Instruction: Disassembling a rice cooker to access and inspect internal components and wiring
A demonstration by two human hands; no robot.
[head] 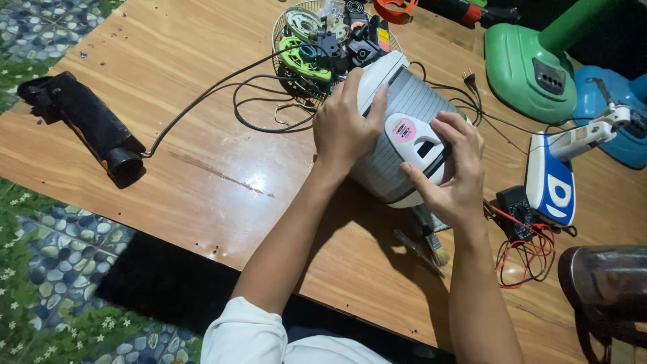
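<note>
1. A rounded white and grey ribbed plastic appliance housing (404,111) lay tilted on its side near the middle of the brown wooden table (202,175), its white front panel with a round pink sticker turned up toward the person.
2. The left hand (344,125) lay flat over the housing's upper left side, fingers together and pointing away from the body, the thumb resting along the white panel's edge; it pressed on the shell rather than closing around it.
3. The right hand (455,172) cupped the lower right edge of the housing, fingers spread and curled over the front panel, the thumb beneath the rim, so the shell sat clamped between thumb and fingers.
4. Both forearms reached forward from white sleeves, the left one angled to the right, the right one nearly straight.
5. Just behind the housing stood a round wire basket (290,27) full of green and black parts, with black cables (256,101) looping out from it.
6. Below the right hand lay a small paintbrush (431,246), and beside it a black meter with red leads (515,212).
7. Well to the left lay a black rolled pouch (84,121).
8. On the right stood a green fan base (532,64) and a blue and white part (549,178).
</note>
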